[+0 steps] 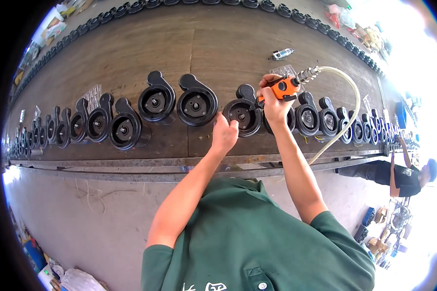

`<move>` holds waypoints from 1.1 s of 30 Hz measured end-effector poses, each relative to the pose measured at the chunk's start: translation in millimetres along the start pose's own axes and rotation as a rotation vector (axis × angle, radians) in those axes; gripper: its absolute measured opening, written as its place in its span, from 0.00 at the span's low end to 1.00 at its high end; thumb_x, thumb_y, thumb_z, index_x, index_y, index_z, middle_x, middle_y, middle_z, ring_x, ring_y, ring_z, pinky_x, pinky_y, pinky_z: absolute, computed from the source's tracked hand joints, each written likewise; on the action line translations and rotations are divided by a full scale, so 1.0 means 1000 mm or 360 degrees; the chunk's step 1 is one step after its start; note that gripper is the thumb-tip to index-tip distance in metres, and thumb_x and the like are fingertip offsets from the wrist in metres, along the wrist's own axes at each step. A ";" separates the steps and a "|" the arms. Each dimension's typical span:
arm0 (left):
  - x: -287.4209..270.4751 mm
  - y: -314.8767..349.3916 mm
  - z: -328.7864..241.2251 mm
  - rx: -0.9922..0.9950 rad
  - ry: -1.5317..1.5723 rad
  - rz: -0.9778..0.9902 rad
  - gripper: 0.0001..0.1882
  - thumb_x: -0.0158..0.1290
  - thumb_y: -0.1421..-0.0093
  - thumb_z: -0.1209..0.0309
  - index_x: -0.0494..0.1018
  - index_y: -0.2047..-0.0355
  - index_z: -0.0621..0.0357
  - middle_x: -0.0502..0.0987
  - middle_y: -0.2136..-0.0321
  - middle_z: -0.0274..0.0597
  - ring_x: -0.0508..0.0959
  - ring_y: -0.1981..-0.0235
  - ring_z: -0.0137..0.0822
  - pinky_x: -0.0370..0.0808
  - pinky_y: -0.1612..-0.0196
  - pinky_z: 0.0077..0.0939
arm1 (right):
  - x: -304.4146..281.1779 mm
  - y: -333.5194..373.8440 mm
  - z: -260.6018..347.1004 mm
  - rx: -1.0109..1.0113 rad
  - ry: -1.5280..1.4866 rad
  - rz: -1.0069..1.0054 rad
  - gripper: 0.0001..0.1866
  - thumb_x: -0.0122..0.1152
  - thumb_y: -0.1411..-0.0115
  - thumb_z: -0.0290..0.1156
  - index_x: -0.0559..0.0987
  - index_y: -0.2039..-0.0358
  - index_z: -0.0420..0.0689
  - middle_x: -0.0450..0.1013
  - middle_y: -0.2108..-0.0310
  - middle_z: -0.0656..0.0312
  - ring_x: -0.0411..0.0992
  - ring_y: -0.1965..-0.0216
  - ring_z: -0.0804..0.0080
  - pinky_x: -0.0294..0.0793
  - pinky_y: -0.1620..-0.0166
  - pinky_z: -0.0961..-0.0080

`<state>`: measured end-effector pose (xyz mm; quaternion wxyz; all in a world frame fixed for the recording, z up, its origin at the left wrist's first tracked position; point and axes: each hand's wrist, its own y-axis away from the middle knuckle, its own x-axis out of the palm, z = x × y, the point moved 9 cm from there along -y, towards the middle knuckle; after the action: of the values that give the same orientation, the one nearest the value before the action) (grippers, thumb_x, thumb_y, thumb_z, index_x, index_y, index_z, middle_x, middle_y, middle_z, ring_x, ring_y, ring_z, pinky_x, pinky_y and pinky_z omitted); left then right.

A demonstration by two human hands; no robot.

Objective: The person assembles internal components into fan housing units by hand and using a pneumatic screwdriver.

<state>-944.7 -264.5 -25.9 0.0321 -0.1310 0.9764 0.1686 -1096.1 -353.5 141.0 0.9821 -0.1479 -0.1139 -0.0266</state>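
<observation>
A black blower housing (pixel 239 116), round with a stubby spout and a metal shaft at its centre, stands on the bench in front of me. My left hand (pixel 224 134) is at its lower left rim, with the fingers and thumb closed on the edge. In my right hand (pixel 276 104) is an orange air tool (pixel 284 88), gripped by its body just above and right of that housing. A metal coupling (pixel 307 74) joins the tool to a clear hose. My right hand partly hides another housing behind it. To the left, a similar housing (pixel 197 103) shows its round plate and shaft.
Rows of similar housings (pixel 124 130) line the bench (pixel 218 53) on both sides and along its far edge. A small silver air tool (pixel 281 54) lies beyond my right hand. The hose (pixel 358 97) loops down at the right. A co-worker (pixel 405 177) stands far right.
</observation>
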 end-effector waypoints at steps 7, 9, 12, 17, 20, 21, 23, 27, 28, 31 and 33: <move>0.004 -0.001 0.000 -0.0009 0.0047 0.0025 0.23 0.52 0.39 0.70 0.64 0.48 0.74 0.78 0.57 0.73 0.79 0.52 0.67 0.74 0.45 0.49 | 0.001 0.003 -0.003 -0.0022 0.0014 0.0043 0.12 0.55 0.47 0.13 0.78 0.60 0.33 0.77 0.70 0.58 0.75 0.76 0.76 0.75 0.73 0.81; 0.003 -0.002 0.003 -0.0006 0.0062 0.0032 0.23 0.52 0.39 0.70 0.63 0.48 0.75 0.78 0.56 0.73 0.78 0.52 0.67 0.74 0.45 0.48 | 0.000 0.003 -0.001 -0.0050 0.0007 0.0052 0.13 0.55 0.47 0.13 0.78 0.60 0.33 0.77 0.70 0.58 0.76 0.75 0.76 0.76 0.72 0.81; 0.004 0.002 -0.002 -0.0012 0.0064 0.0074 0.24 0.53 0.39 0.71 0.63 0.47 0.76 0.77 0.55 0.75 0.78 0.51 0.67 0.73 0.44 0.48 | -0.001 0.002 -0.004 -0.0021 0.0004 0.0036 0.13 0.56 0.47 0.13 0.78 0.60 0.33 0.77 0.71 0.57 0.76 0.75 0.76 0.76 0.72 0.81; 0.003 -0.001 0.001 0.0024 0.0033 0.0031 0.25 0.52 0.39 0.71 0.62 0.47 0.77 0.76 0.54 0.76 0.77 0.49 0.67 0.71 0.42 0.49 | 0.004 0.004 -0.006 -0.0009 0.0031 0.0140 0.12 0.58 0.49 0.14 0.79 0.62 0.34 0.78 0.71 0.59 0.75 0.74 0.77 0.76 0.70 0.81; 0.002 0.002 -0.002 0.0009 0.0037 0.0022 0.25 0.52 0.39 0.71 0.62 0.47 0.77 0.76 0.55 0.76 0.77 0.49 0.67 0.71 0.42 0.49 | 0.004 0.006 -0.011 -0.0041 0.0110 0.0178 0.11 0.59 0.50 0.16 0.79 0.64 0.35 0.78 0.71 0.60 0.76 0.72 0.78 0.76 0.68 0.81; 0.001 0.003 -0.004 0.0001 0.0031 0.0022 0.25 0.52 0.39 0.71 0.62 0.47 0.77 0.76 0.55 0.76 0.77 0.49 0.67 0.71 0.42 0.49 | 0.003 0.007 -0.014 -0.0053 0.0131 0.0184 0.11 0.59 0.51 0.16 0.79 0.65 0.35 0.78 0.71 0.61 0.76 0.71 0.78 0.77 0.67 0.80; 0.002 0.004 -0.007 0.0001 0.0023 0.0015 0.24 0.52 0.39 0.70 0.63 0.47 0.76 0.76 0.55 0.76 0.77 0.49 0.67 0.72 0.43 0.49 | 0.003 0.005 -0.014 -0.0078 0.0136 0.0187 0.10 0.60 0.51 0.17 0.79 0.66 0.36 0.78 0.72 0.61 0.76 0.71 0.78 0.77 0.66 0.80; 0.002 0.003 -0.007 0.0002 0.0022 0.0020 0.24 0.51 0.39 0.70 0.63 0.47 0.75 0.78 0.56 0.75 0.78 0.50 0.68 0.73 0.45 0.50 | 0.002 0.004 -0.011 -0.0100 0.0164 0.0150 0.09 0.59 0.50 0.17 0.78 0.66 0.36 0.78 0.72 0.61 0.76 0.72 0.78 0.77 0.66 0.79; 0.002 0.002 -0.008 -0.0006 -0.0008 0.0016 0.24 0.51 0.38 0.70 0.63 0.47 0.75 0.78 0.56 0.75 0.78 0.51 0.68 0.74 0.45 0.50 | 0.003 0.004 -0.011 -0.0062 0.0064 0.0156 0.10 0.58 0.48 0.17 0.78 0.63 0.35 0.78 0.71 0.60 0.76 0.72 0.78 0.77 0.67 0.80; 0.001 0.005 -0.008 -0.0002 -0.0002 0.0026 0.23 0.50 0.38 0.70 0.63 0.47 0.75 0.79 0.58 0.74 0.79 0.52 0.69 0.75 0.47 0.51 | 0.004 0.006 0.005 -0.0098 0.0096 0.0115 0.13 0.57 0.47 0.15 0.78 0.60 0.34 0.78 0.70 0.58 0.76 0.73 0.77 0.76 0.70 0.81; 0.000 0.003 -0.007 0.0001 0.0004 0.0011 0.23 0.49 0.38 0.70 0.63 0.47 0.76 0.79 0.58 0.74 0.79 0.52 0.69 0.75 0.47 0.50 | 0.001 0.019 0.012 -0.0021 -0.0068 0.0039 0.14 0.55 0.47 0.14 0.78 0.59 0.33 0.77 0.69 0.57 0.75 0.75 0.76 0.75 0.72 0.82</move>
<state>-945.6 -263.9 -18.4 0.0303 -0.1279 0.9770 0.1682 -1095.5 -332.2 146.7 0.9786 -0.1564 -0.1328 -0.0122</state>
